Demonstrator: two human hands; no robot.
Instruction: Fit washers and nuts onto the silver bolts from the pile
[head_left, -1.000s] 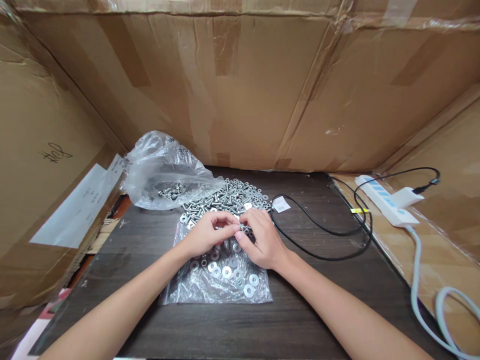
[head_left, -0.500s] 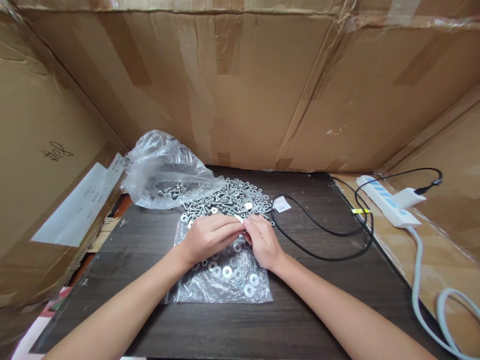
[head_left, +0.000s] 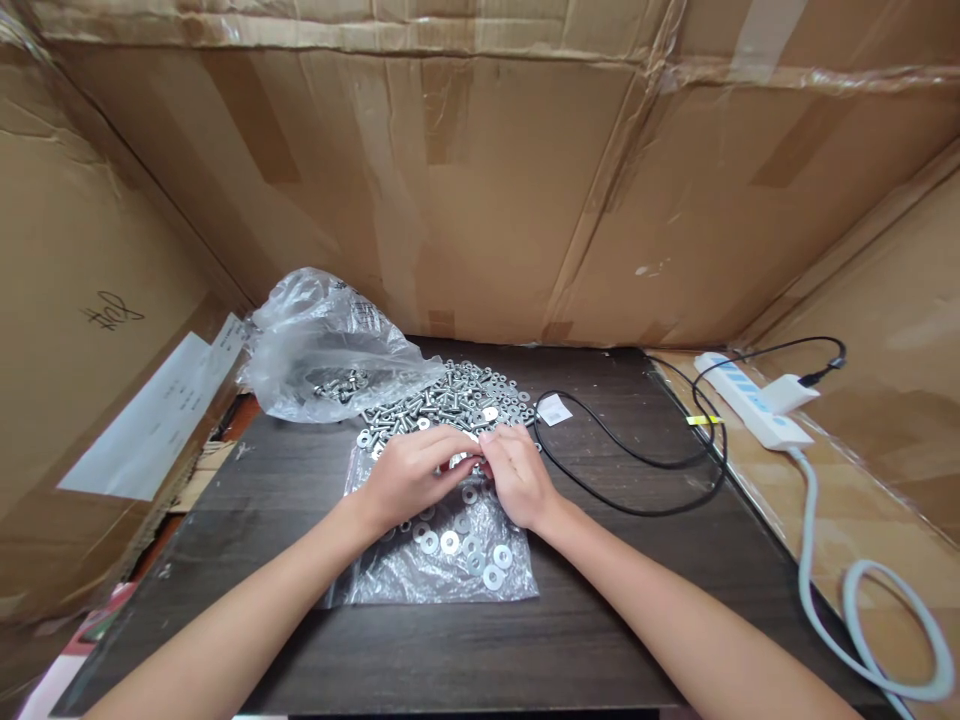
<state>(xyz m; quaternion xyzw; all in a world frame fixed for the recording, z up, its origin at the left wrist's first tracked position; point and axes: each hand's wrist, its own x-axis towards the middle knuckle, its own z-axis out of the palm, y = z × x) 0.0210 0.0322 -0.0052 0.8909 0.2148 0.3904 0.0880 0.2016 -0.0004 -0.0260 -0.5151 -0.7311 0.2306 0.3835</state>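
My left hand [head_left: 411,474] and my right hand [head_left: 515,474] meet fingertip to fingertip over a flat clear plastic bag [head_left: 390,580] on the dark table [head_left: 480,640]. Between the fingertips is a small silver fastener [head_left: 466,459], gripped from both sides; its exact shape is too small to tell. Several large washers [head_left: 461,545] lie on the flat bag just below my hands. Behind my hands spreads a pile of silver bolts and washers [head_left: 450,395].
A crumpled clear bag [head_left: 322,340] with a few bolts inside lies at the back left. A black cable [head_left: 637,465] loops right of my hands, beside a small white label [head_left: 553,409]. A white power strip [head_left: 750,410] and grey cord [head_left: 847,600] lie at the right. Cardboard walls enclose the table.
My hands have closed in on each other and edged slightly away from me, fingertips now pressed together on the small fastener. The view has shifted a little.
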